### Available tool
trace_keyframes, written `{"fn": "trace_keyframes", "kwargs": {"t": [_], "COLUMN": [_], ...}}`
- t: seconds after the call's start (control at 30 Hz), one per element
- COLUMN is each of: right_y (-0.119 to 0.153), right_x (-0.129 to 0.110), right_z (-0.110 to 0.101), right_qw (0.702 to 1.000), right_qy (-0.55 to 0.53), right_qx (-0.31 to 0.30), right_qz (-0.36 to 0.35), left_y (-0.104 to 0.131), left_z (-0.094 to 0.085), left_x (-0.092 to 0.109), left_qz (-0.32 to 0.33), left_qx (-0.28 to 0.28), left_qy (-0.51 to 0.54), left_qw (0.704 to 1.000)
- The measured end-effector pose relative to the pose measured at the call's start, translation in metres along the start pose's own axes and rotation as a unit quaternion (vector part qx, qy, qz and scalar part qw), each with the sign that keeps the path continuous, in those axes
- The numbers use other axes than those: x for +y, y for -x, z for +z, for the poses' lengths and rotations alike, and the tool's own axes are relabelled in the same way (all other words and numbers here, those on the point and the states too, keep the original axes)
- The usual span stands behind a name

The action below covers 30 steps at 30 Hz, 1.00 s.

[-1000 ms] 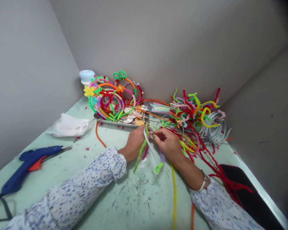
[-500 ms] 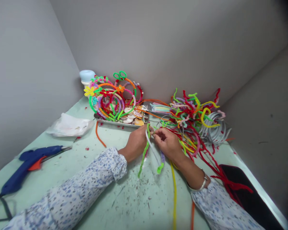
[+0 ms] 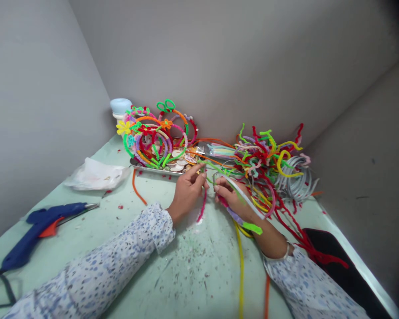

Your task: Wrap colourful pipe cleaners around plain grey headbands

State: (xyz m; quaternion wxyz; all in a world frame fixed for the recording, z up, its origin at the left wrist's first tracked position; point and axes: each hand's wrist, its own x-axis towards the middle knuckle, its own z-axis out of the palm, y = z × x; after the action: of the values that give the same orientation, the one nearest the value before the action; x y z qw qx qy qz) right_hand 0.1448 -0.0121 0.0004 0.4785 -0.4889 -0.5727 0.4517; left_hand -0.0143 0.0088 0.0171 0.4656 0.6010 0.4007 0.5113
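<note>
My right hand [image 3: 234, 201] is closed round a partly wrapped headband. Its bare white band [image 3: 248, 198] slants over the back of that hand, while the end wrapped in purple and green [image 3: 237, 218] points down to the right. A light green pipe cleaner [image 3: 219, 169] runs from the fingertips of my left hand [image 3: 189, 190] towards my right hand, in a pinch whose contact is partly hidden. Below the left fingers hangs a magenta pipe cleaner [image 3: 202, 207]; where its upper end goes I cannot make out.
Finished headbands [image 3: 156, 137] stand in a metal tray [image 3: 153, 170] with wooden pieces. Right of it lie loose pipe cleaners [image 3: 266, 155] and bare grey bands [image 3: 297, 181]. A blue glue gun [image 3: 49, 226], a plastic bag [image 3: 96, 173] and a black phone [image 3: 335, 261] flank my arms.
My hands have moved slightly apart. The headband has swung round to the right across my right hand, and the green pipe cleaner now stretches between both hands instead of hanging down.
</note>
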Motion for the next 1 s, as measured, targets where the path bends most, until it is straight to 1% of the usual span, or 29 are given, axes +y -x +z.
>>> {"fn": "trace_keyframes", "kwargs": {"t": [0.1,0.23,0.3,0.33,0.37,0.47,0.5,0.53,0.7,0.87,1.0], "right_y": [-0.002,-0.005,-0.005,-0.005,-0.005,-0.005,-0.005,-0.004,-0.004,-0.004,-0.004], "right_x": [0.002,-0.001,-0.002,-0.003,-0.002,0.0,0.0,0.0,-0.002,-0.003,-0.002], "right_z": [-0.002,-0.003,-0.005,-0.005,-0.006,-0.007,-0.007,-0.007,-0.003,0.0,0.004], "right_qw": [0.999,0.996,0.995,0.995,0.995,0.994,0.994,0.994,0.993,0.992,0.993], "right_qy": [-0.037,-0.071,-0.075,-0.076,-0.079,-0.094,-0.097,-0.099,-0.097,-0.105,-0.096], "right_qx": [-0.004,0.02,0.023,0.023,0.022,0.011,0.005,-0.002,-0.019,-0.014,-0.001], "right_qz": [0.022,0.053,0.059,0.059,0.057,0.053,0.052,0.052,0.062,0.068,0.073], "left_y": [-0.004,-0.005,-0.003,-0.002,0.0,0.003,0.003,0.003,0.0,0.0,0.002], "left_z": [-0.003,-0.005,-0.002,-0.001,0.001,0.005,0.005,0.006,0.005,0.004,0.004], "left_x": [0.0,-0.001,-0.002,-0.002,-0.002,-0.002,-0.002,-0.001,-0.001,-0.003,-0.004], "left_qz": [0.005,0.029,0.038,0.033,0.02,-0.037,-0.049,-0.052,-0.038,-0.035,-0.018], "left_qx": [0.051,0.125,0.132,0.117,0.087,-0.039,-0.065,-0.078,-0.062,-0.052,-0.043], "left_qy": [0.037,0.064,0.062,0.056,0.05,0.046,0.048,0.05,0.05,0.04,0.0], "left_qw": [0.998,0.99,0.989,0.991,0.995,0.998,0.996,0.994,0.996,0.997,0.999]}}
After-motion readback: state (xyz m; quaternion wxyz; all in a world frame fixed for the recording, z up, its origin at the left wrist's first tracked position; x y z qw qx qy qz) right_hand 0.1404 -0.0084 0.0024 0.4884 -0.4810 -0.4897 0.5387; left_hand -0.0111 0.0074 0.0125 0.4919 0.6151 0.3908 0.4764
